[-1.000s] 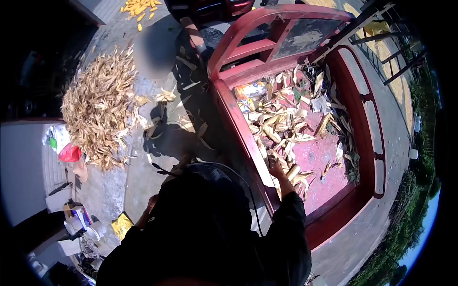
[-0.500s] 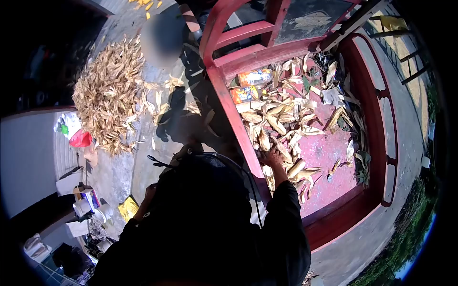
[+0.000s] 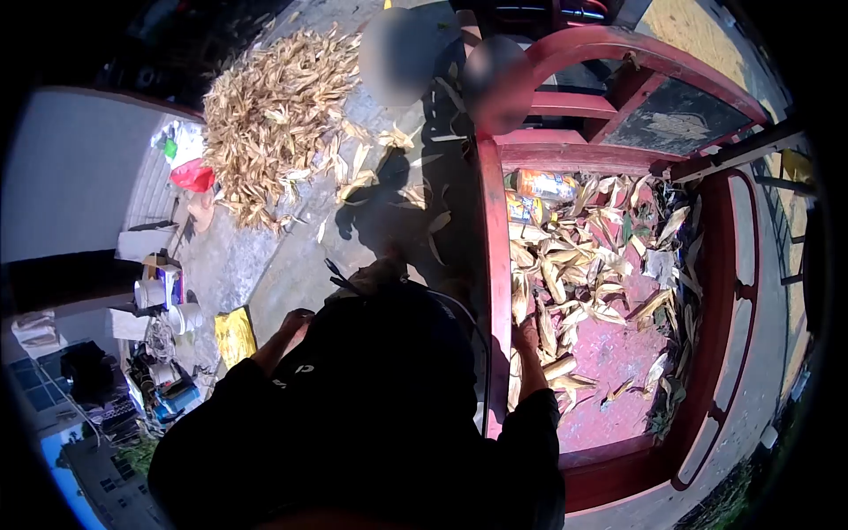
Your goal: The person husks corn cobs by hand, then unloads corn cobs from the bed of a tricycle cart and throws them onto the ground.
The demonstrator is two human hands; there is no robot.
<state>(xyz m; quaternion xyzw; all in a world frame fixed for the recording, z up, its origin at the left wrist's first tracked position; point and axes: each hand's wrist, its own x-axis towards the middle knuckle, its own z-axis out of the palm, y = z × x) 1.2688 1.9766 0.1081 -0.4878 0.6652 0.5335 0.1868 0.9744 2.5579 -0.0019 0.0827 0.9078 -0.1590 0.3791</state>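
Inside the red cart (image 3: 497, 256), close by its side wall, the right hand (image 3: 527, 336) is down among the corn husks (image 3: 553, 281); whether its fingers pinch one, I cannot tell. Outside the cart, the left hand (image 3: 299, 319) is partly covered by the dark jacket (image 3: 380, 406), its fingers unclear.

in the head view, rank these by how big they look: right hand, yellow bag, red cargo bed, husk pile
1. red cargo bed
2. husk pile
3. yellow bag
4. right hand
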